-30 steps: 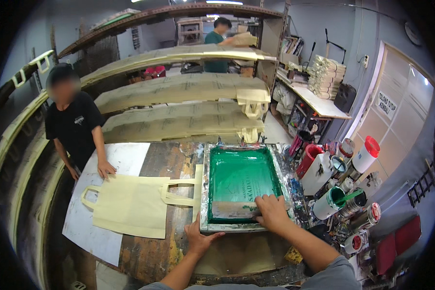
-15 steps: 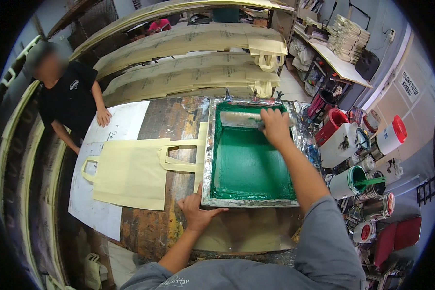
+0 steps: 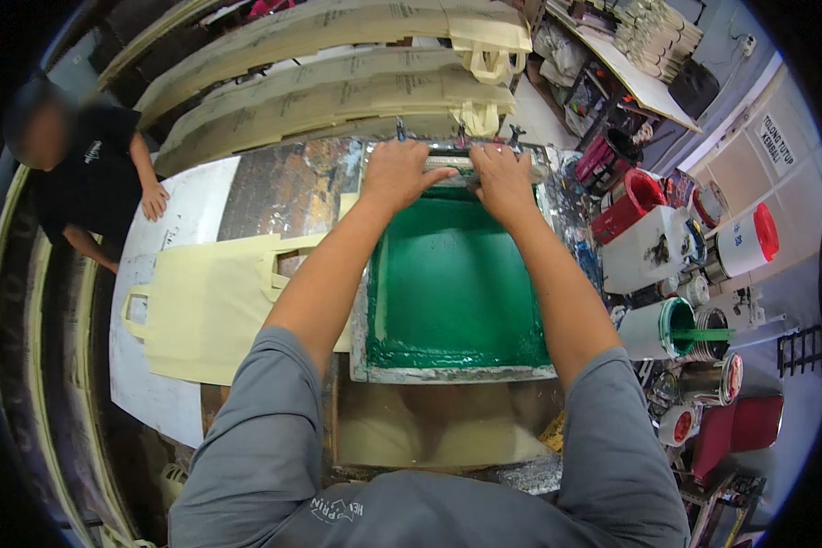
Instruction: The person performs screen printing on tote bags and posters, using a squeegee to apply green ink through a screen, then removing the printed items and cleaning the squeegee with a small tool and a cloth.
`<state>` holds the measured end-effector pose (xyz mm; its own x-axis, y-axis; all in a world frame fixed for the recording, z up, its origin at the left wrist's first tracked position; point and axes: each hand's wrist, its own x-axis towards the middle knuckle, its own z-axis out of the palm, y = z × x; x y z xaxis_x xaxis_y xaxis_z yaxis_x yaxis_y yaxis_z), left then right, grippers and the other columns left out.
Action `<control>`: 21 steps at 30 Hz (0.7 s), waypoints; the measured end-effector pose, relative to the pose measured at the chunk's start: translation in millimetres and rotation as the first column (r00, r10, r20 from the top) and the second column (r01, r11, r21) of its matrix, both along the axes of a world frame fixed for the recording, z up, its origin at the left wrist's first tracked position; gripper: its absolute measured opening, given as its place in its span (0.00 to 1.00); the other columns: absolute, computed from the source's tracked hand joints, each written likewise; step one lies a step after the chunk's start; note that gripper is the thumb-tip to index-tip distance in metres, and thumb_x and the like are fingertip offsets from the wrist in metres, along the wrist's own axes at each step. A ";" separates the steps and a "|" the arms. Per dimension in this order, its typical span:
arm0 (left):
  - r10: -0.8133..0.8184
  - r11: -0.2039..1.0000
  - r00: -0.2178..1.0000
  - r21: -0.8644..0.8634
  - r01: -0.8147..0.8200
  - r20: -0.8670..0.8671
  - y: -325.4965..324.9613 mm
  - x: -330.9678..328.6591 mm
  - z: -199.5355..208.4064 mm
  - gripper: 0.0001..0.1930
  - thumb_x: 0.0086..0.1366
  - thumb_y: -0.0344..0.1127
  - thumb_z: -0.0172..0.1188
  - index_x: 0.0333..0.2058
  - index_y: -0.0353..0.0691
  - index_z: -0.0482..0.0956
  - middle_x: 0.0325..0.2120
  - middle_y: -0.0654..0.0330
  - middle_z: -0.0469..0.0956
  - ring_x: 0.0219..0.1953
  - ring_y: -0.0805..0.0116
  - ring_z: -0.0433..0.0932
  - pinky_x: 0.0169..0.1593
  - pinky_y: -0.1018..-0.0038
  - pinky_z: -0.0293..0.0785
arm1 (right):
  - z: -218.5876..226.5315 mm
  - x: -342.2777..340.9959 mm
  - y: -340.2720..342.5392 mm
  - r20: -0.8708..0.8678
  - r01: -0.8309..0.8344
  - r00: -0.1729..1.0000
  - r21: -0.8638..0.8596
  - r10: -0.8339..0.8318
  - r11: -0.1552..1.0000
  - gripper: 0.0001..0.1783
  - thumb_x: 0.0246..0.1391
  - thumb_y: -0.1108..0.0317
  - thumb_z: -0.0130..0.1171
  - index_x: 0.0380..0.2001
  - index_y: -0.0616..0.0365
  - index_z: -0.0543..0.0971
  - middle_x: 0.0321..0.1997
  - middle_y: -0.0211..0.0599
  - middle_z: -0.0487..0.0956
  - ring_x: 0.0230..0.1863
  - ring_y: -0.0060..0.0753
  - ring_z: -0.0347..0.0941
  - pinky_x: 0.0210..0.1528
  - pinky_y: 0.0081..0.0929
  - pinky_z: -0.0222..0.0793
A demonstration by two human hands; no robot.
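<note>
Moved since the earlier frame: your left hand (image 3: pixel 400 173), from the printing screen's (image 3: pixel 466 374) near left corner to its far end, upper centre of the picture, beside your right hand (image 3: pixel 504 178). Squeegee (image 3: pixel 445 163), one, pale — set crosswise beyond the green ink (image 3: pixel 457 292), upper centre; both your hands half closed over it, fingers curled, thumbs pointing inward. Bag (image 3: pixel 212 310), one, pale yellow — flat, left of centre. Co-worker's hand (image 3: pixel 154 201), one, resting on the white sheet (image 3: pixel 192 196), upper left.
</note>
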<state>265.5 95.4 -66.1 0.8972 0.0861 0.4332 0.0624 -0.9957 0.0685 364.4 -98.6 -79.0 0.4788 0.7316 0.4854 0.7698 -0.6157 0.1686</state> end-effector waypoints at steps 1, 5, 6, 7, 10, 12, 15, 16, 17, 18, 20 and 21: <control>-0.026 0.999 0.994 0.020 0.024 0.106 0.3 -2.8 -7.8 0.34 0.62 0.72 0.60 0.33 0.39 0.81 0.32 0.50 0.82 0.40 0.47 0.81 0.47 0.54 0.73 | -4.0 -1.3 -2.1 0.035 -0.004 0.999 0.002 0.004 1.000 0.32 0.45 0.66 0.73 0.56 0.46 0.74 0.48 0.29 0.78 0.54 0.38 0.74 0.51 0.50 0.63; -0.040 0.997 0.998 0.070 0.037 0.053 -9.4 -39.0 -13.5 0.36 0.63 0.75 0.55 0.28 0.42 0.80 0.29 0.55 0.82 0.35 0.53 0.82 0.43 0.57 0.74 | 4.9 -46.1 -20.6 -0.092 0.002 0.996 -0.068 -0.008 0.998 0.25 0.47 0.69 0.70 0.50 0.47 0.75 0.45 0.30 0.79 0.49 0.41 0.75 0.49 0.50 0.63; -0.071 0.993 0.989 0.101 0.058 0.131 -12.8 -51.5 -16.3 0.35 0.62 0.75 0.56 0.26 0.43 0.78 0.26 0.56 0.80 0.32 0.54 0.81 0.40 0.58 0.74 | 6.3 -60.3 -26.8 -0.107 -0.006 0.994 -0.053 0.000 0.999 0.24 0.48 0.70 0.69 0.50 0.48 0.75 0.44 0.30 0.79 0.48 0.41 0.75 0.50 0.51 0.63; -0.071 0.994 0.990 0.092 0.060 0.119 -18.1 -66.4 -19.9 0.35 0.62 0.75 0.56 0.26 0.43 0.78 0.26 0.56 0.80 0.31 0.54 0.81 0.39 0.58 0.74 | 6.9 -77.2 -35.1 -0.123 -0.015 0.992 -0.039 0.010 0.999 0.23 0.49 0.70 0.68 0.50 0.48 0.75 0.44 0.30 0.79 0.48 0.42 0.75 0.50 0.51 0.62; -0.080 0.994 0.992 0.077 0.072 0.097 -47.5 -119.3 -20.9 0.34 0.59 0.75 0.59 0.26 0.44 0.76 0.23 0.58 0.77 0.29 0.55 0.79 0.37 0.60 0.73 | 3.6 -130.3 -62.6 -0.148 -0.029 0.989 -0.030 0.024 0.999 0.20 0.52 0.71 0.64 0.49 0.48 0.75 0.42 0.31 0.78 0.46 0.42 0.75 0.50 0.51 0.62; -0.094 0.995 0.989 0.045 0.089 0.118 -69.0 -163.2 -23.2 0.33 0.57 0.74 0.62 0.26 0.44 0.75 0.23 0.59 0.76 0.28 0.56 0.78 0.36 0.62 0.72 | 8.3 -170.9 -84.4 -0.158 -0.032 0.987 -0.052 0.024 0.998 0.18 0.54 0.71 0.61 0.48 0.48 0.76 0.42 0.31 0.78 0.45 0.42 0.75 0.49 0.51 0.62; -0.142 0.990 0.964 0.047 0.135 0.223 -102.1 -220.4 -15.1 0.31 0.52 0.69 0.70 0.23 0.44 0.73 0.21 0.59 0.72 0.27 0.56 0.75 0.33 0.62 0.69 | 14.8 -233.5 -118.7 -0.215 -0.022 0.977 -0.081 0.004 0.996 0.16 0.53 0.72 0.61 0.47 0.48 0.76 0.41 0.32 0.77 0.45 0.42 0.74 0.49 0.50 0.62; -0.146 0.989 0.958 0.029 0.143 0.245 -109.1 -231.5 -16.9 0.31 0.51 0.68 0.71 0.23 0.45 0.72 0.21 0.61 0.70 0.26 0.58 0.73 0.32 0.63 0.68 | 18.5 -242.9 -122.4 -0.235 -0.020 0.972 -0.085 0.000 0.996 0.16 0.53 0.72 0.61 0.46 0.48 0.76 0.41 0.32 0.77 0.45 0.42 0.74 0.50 0.50 0.62; -0.139 0.990 0.952 0.025 0.138 0.272 -111.0 -232.1 -15.2 0.31 0.51 0.68 0.72 0.23 0.45 0.72 0.20 0.61 0.70 0.25 0.58 0.73 0.32 0.63 0.67 | 22.0 -243.4 -123.5 -0.238 -0.021 0.971 -0.103 -0.005 0.994 0.17 0.52 0.70 0.63 0.46 0.48 0.76 0.41 0.31 0.77 0.45 0.42 0.74 0.50 0.50 0.62; -0.134 0.991 0.945 0.022 0.134 0.299 -112.4 -231.7 -13.0 0.31 0.51 0.67 0.72 0.22 0.45 0.71 0.20 0.61 0.70 0.25 0.59 0.73 0.32 0.63 0.67 | 22.5 -241.0 -124.3 -0.240 -0.019 0.971 -0.121 -0.010 0.992 0.17 0.51 0.69 0.64 0.46 0.48 0.76 0.41 0.31 0.77 0.46 0.41 0.74 0.50 0.49 0.61; -0.081 0.994 0.980 -0.058 0.093 0.179 -109.7 -227.4 -21.0 0.32 0.49 0.68 0.73 0.31 0.41 0.78 0.28 0.58 0.74 0.33 0.56 0.75 0.40 0.60 0.70 | 24.2 -237.4 -125.0 -0.240 -0.011 0.970 -0.174 -0.032 0.985 0.18 0.51 0.65 0.67 0.46 0.48 0.76 0.42 0.31 0.77 0.46 0.41 0.73 0.51 0.48 0.61; -0.101 0.991 0.961 -0.063 0.121 0.256 -110.2 -230.0 -13.1 0.36 0.48 0.69 0.74 0.37 0.40 0.79 0.32 0.57 0.74 0.36 0.54 0.74 0.45 0.59 0.69 | 24.8 -232.4 -125.5 -0.237 0.001 0.970 -0.205 -0.051 0.979 0.19 0.51 0.63 0.69 0.46 0.48 0.76 0.42 0.31 0.77 0.47 0.41 0.73 0.51 0.48 0.61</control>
